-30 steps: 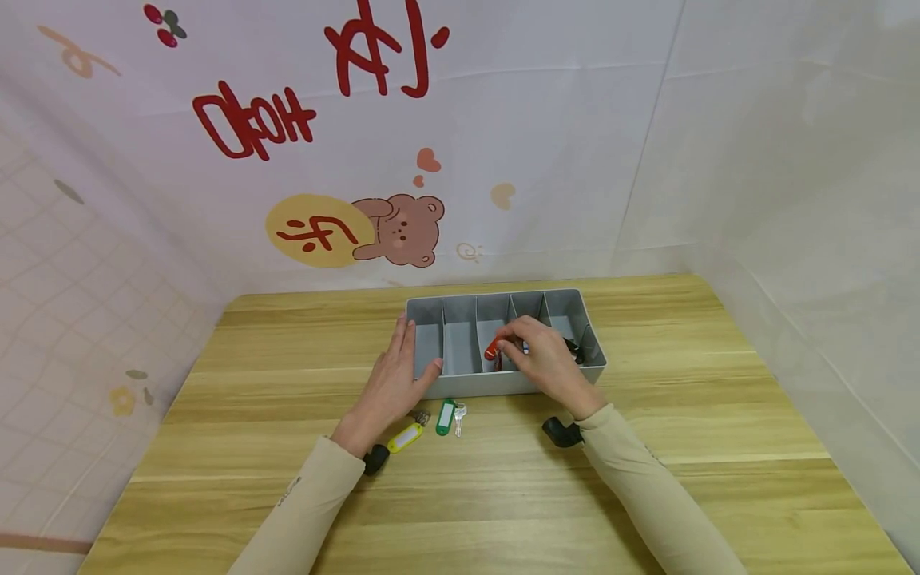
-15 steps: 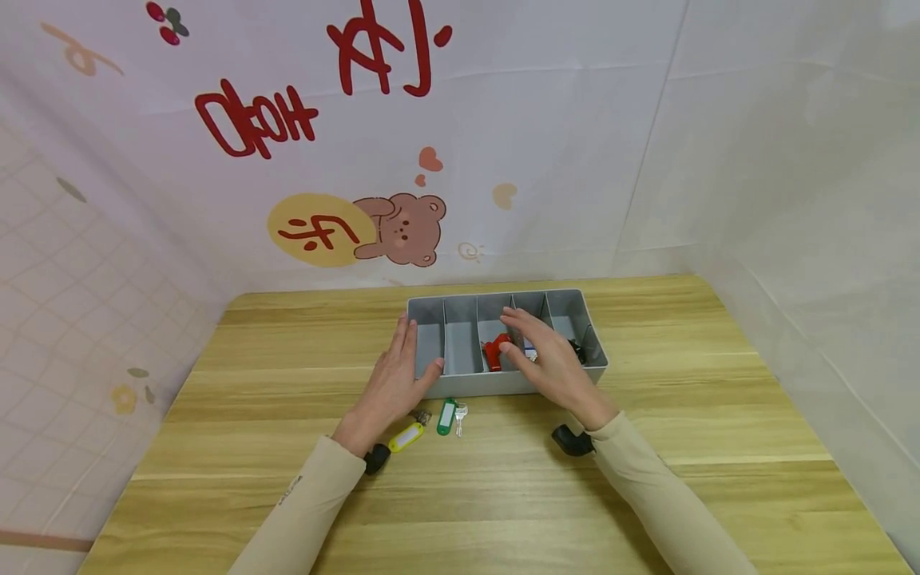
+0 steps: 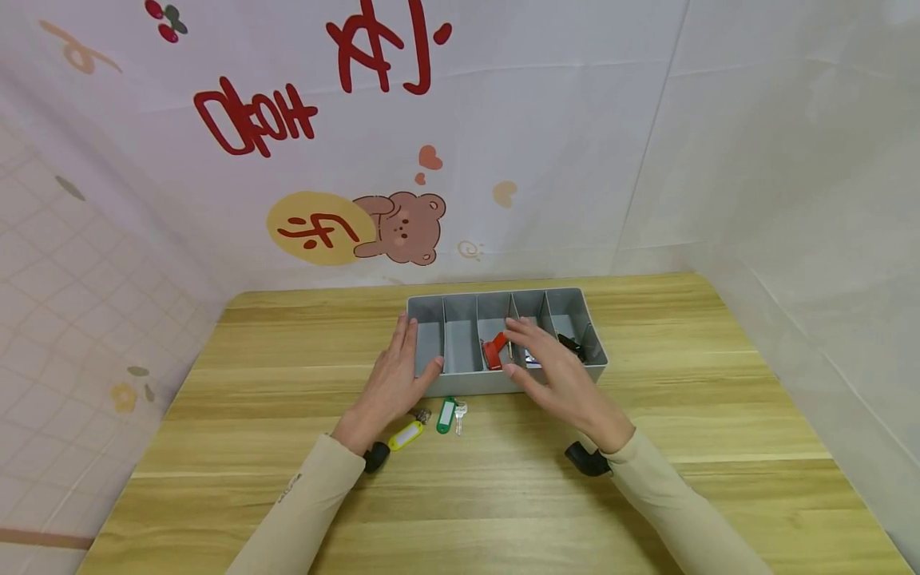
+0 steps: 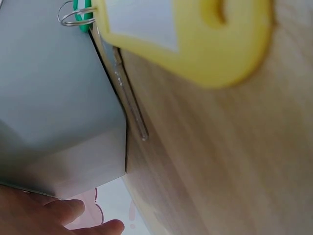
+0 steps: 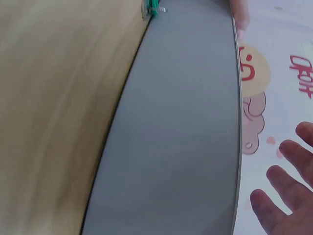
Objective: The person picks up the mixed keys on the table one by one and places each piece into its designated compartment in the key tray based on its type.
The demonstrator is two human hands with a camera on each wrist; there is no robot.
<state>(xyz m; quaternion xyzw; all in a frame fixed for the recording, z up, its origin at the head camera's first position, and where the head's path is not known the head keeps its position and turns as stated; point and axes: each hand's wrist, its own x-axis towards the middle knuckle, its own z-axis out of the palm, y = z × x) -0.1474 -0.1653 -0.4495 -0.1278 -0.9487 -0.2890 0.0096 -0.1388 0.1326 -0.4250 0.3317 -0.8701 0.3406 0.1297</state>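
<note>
A grey divided box (image 3: 460,384) stands on the wooden table. My left hand (image 3: 391,382) rests on its left end, fingers along the outer side and thumb over the front corner. Above the box's right half, my right hand (image 3: 564,383) hovers with spread fingers, holding nothing. Below its fingertips, a red key tag (image 3: 494,351) lies in the middle compartment. To the right, a blue-and-white tag (image 3: 532,359) and a black item (image 3: 571,345) lie in other compartments, partly hidden. In front of the box lie a green key tag (image 3: 446,415) with a key (image 3: 461,417) and a yellow key tag (image 3: 406,435).
The two left compartments of the box show bare floors. Behind the table (image 3: 460,511) hangs a white printed cloth (image 3: 561,144), with more cloth at both sides. Black wrist cameras (image 3: 588,459) sit under both wrists.
My right hand has let go of the red key tag, which now lies in the middle compartment. That hand has opened and drawn back to the right. My left hand has stayed put.
</note>
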